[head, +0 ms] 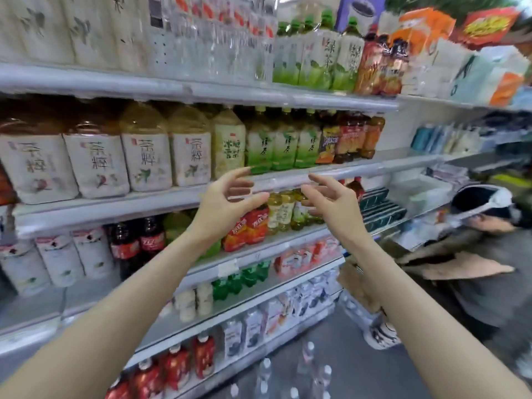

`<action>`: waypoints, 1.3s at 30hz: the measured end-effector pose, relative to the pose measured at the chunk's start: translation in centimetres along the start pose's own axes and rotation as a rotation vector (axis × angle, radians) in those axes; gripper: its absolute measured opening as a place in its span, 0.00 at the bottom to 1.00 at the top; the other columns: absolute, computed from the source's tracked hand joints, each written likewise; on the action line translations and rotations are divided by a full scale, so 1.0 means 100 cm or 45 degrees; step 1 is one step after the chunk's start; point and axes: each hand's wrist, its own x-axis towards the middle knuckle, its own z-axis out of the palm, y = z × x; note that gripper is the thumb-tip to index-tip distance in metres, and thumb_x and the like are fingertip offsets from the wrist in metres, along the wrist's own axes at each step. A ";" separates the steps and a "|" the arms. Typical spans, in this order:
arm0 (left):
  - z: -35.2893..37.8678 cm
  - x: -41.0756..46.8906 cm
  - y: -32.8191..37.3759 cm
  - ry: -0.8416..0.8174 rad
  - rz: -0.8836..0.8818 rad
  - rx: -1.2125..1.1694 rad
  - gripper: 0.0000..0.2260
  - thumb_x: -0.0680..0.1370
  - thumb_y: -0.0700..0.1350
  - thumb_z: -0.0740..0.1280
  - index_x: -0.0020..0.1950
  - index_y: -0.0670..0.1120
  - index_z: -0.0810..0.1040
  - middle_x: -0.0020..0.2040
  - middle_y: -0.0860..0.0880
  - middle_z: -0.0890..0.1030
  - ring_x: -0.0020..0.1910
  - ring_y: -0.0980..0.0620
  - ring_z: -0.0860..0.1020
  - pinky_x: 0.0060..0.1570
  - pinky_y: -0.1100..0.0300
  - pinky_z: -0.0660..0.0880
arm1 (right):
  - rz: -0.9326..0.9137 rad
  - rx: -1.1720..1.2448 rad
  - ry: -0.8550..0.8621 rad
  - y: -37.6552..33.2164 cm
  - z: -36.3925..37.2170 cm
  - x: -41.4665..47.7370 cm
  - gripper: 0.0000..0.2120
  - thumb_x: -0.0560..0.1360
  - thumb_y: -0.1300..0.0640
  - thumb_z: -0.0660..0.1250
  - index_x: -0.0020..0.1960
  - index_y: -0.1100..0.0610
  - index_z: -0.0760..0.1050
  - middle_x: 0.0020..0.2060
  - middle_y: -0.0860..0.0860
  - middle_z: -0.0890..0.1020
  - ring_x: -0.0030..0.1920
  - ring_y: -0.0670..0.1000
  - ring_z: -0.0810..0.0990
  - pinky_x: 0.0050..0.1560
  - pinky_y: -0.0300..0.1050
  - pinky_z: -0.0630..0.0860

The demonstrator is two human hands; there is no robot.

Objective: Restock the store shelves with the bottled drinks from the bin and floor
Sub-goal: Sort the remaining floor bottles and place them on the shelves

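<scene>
In front of the green-tea shelf (359, 171), the left hand (227, 203) and right hand (331, 203) hover empty — fingers loosely spread, gripping nothing. This looks like a pause between placements. Below that shelf, clear bottled drinks (266, 372) stand on the floor (354, 375); the next move calls for stooping to grasp one. Right of the shelf lies opened cardboard (466, 267) — contents hidden; no bin shows.
</scene>
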 end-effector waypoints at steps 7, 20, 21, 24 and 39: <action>0.068 0.032 -0.155 0.159 -0.429 -0.144 0.24 0.70 0.41 0.74 0.65 0.46 0.73 0.51 0.48 0.81 0.49 0.56 0.79 0.50 0.68 0.77 | 0.384 -0.041 -0.185 0.158 0.006 0.050 0.13 0.76 0.57 0.69 0.60 0.54 0.75 0.43 0.49 0.83 0.45 0.52 0.84 0.48 0.47 0.80; 0.190 -0.075 -0.415 0.118 -1.189 -0.094 0.23 0.68 0.40 0.76 0.61 0.44 0.75 0.46 0.51 0.80 0.45 0.55 0.79 0.44 0.71 0.75 | 1.106 -0.213 -0.557 0.490 0.023 -0.043 0.10 0.77 0.64 0.66 0.58 0.60 0.77 0.53 0.56 0.83 0.44 0.52 0.80 0.46 0.43 0.75; 0.202 -0.091 -0.432 0.132 -1.271 -0.120 0.24 0.65 0.46 0.78 0.59 0.47 0.75 0.46 0.52 0.81 0.46 0.55 0.79 0.43 0.73 0.75 | 1.144 -0.245 -0.599 0.517 0.021 -0.057 0.08 0.77 0.65 0.66 0.56 0.61 0.78 0.56 0.58 0.82 0.44 0.51 0.80 0.48 0.43 0.75; 0.233 -0.131 -0.474 0.268 -1.428 -0.156 0.42 0.49 0.64 0.80 0.58 0.47 0.75 0.39 0.58 0.81 0.38 0.64 0.79 0.41 0.72 0.75 | 1.185 -0.347 -0.711 0.576 0.015 -0.089 0.11 0.76 0.65 0.67 0.58 0.65 0.78 0.52 0.59 0.83 0.42 0.49 0.81 0.49 0.46 0.76; 0.361 -0.293 -0.683 0.510 -1.761 -0.093 0.16 0.71 0.40 0.74 0.56 0.46 0.74 0.43 0.50 0.79 0.42 0.54 0.78 0.40 0.71 0.75 | 1.328 -0.497 -0.842 0.827 0.035 -0.233 0.17 0.74 0.64 0.71 0.62 0.65 0.75 0.51 0.55 0.80 0.49 0.46 0.80 0.53 0.39 0.74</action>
